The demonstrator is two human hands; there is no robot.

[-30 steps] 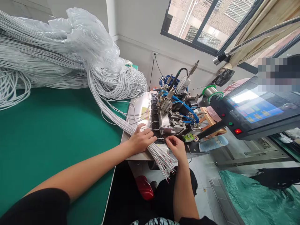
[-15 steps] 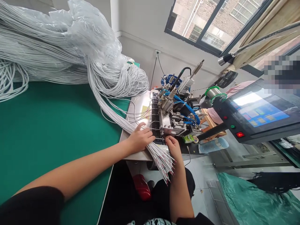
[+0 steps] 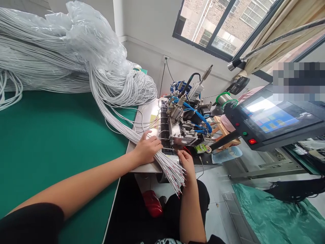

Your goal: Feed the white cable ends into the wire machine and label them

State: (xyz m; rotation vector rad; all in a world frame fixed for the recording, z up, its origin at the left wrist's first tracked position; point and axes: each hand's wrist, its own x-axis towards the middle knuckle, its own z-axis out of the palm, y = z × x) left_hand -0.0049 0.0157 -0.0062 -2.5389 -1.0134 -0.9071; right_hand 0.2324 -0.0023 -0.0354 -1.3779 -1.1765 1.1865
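My left hand [image 3: 148,149] is closed over a thick bundle of white wires [image 3: 169,169] at the table's corner. The wires' free ends, with small reddish tips, fan out past the edge toward my lap. My right hand [image 3: 186,161] is pinched at the front end of a bench machine [image 3: 181,125]. A single white wire [image 3: 168,148] runs across the machine's black track [image 3: 164,127] to these fingertips, which appear to hold its end; the tip itself is hidden. Several other wires lie side by side across the track farther back.
Large coils of white wire [image 3: 43,64] under clear plastic [image 3: 96,37] cover the back of the green table [image 3: 50,135]. To the right stand a touchscreen panel [image 3: 271,117], a solder wire spool [image 3: 225,100] and a clear blue container [image 3: 227,155]. Below is a red object [image 3: 152,203].
The view has turned slightly, shifting everything leftward. My right fingertips have drawn a little away from the machine's block. My left hand keeps its hold on the bundle.
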